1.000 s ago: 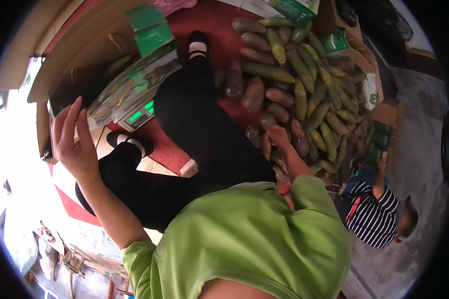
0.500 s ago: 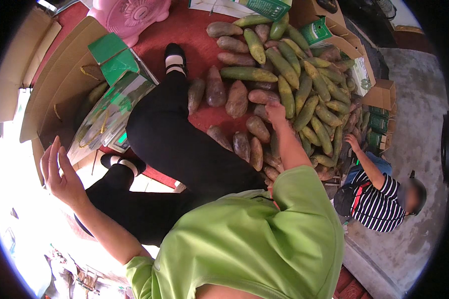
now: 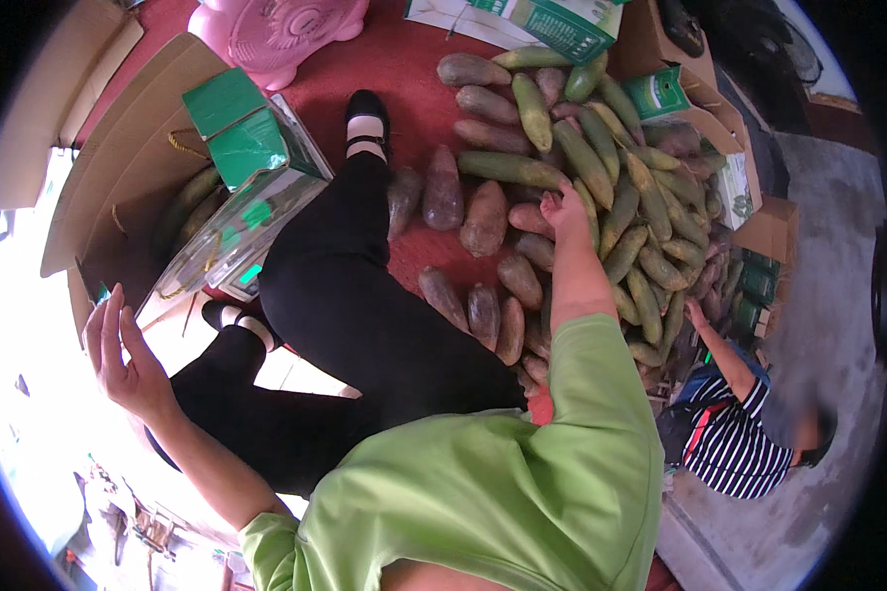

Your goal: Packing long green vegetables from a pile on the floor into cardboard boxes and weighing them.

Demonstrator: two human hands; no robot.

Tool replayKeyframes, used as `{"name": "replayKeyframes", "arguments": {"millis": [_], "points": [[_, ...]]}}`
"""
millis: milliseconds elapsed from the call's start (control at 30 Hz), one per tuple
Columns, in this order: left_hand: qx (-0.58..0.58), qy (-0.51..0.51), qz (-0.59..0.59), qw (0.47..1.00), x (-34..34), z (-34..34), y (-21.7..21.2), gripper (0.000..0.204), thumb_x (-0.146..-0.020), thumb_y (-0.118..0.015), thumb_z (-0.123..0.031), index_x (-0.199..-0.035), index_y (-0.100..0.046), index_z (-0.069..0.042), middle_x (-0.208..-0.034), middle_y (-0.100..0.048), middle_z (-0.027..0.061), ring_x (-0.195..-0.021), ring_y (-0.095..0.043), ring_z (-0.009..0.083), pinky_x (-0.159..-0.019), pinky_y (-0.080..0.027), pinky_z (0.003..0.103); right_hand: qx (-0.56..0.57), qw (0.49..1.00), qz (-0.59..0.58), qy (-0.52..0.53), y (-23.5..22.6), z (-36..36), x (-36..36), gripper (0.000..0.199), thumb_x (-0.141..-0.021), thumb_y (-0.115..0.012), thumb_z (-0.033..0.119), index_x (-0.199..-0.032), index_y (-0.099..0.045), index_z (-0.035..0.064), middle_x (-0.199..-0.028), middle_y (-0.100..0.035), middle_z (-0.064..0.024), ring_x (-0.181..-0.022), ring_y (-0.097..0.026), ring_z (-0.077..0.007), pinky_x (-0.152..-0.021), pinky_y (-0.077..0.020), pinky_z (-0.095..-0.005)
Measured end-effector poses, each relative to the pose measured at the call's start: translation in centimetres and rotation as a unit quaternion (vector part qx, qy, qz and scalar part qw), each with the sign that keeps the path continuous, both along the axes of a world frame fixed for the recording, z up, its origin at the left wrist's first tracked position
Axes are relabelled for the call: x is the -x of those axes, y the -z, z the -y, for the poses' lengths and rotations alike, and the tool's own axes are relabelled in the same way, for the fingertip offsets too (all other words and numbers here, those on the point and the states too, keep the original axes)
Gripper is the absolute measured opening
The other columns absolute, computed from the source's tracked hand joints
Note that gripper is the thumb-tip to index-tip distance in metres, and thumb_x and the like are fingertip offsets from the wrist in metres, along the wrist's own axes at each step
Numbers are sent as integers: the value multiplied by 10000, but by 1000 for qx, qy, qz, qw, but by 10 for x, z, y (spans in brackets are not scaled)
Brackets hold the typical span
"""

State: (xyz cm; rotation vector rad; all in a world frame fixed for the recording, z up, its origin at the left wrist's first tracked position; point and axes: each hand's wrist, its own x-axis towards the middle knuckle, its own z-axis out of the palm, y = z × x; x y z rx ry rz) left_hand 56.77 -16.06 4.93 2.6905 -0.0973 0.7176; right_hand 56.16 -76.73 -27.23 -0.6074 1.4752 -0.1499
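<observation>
A large heap of long green gourd-like vegetables [image 3: 618,212] lies to my right, mixed with stout reddish-brown ones [image 3: 483,219]. My right hand [image 3: 565,213] is at the heap's left side, by the tip of one long green gourd [image 3: 508,169]. Its fingers are bent and partly spread; they do not wrap round the gourd. Just below the fingers lies a reddish-brown one [image 3: 530,219]. My left hand [image 3: 133,369] hangs in the air on the left, fingers stretched and apart, holding nothing. Near it stands an opened cardboard box [image 3: 118,187] with dark green gourds [image 3: 187,207] inside.
A green carton [image 3: 241,133] and clear plastic packaging [image 3: 227,222] lean against the box. A pink plastic stool [image 3: 276,39] is at the far left. Cartons [image 3: 537,25] border the heap. At right, another person in a striped shirt [image 3: 739,443] reaches toward the heap.
My right hand has shifted slightly away from me, from the reddish-brown gourds to the long green gourd's tip. The view has shifted a little; my left hand stays raised and open.
</observation>
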Motion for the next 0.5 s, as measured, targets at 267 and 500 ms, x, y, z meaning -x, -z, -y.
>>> {"name": "replayKeyframes", "arguments": {"millis": [267,500], "points": [[-7,7,6,1000,-1,8,-5,193,-834,-601,-6,-999,-690,-51,-946,-649,83,-894,-596,180,-783,-486,295,60,997,-57,9,0,-6,-15,362,-796,-684,254,-1109,-516,185,-1019,-499,-64,-815,-485,-208,-622,-408,-320],[-10,-4,7,1000,-1,11,-9,193,-820,-611,-1,-993,-689,-40,-921,-649,80,-878,-594,185,-760,-479,291,206,978,-22,-36,-47,-59,-41,536,-743,-715,172,-1191,-421,180,-1119,-475,-44,-932,-449,-247,-715,-392,-419]]}}
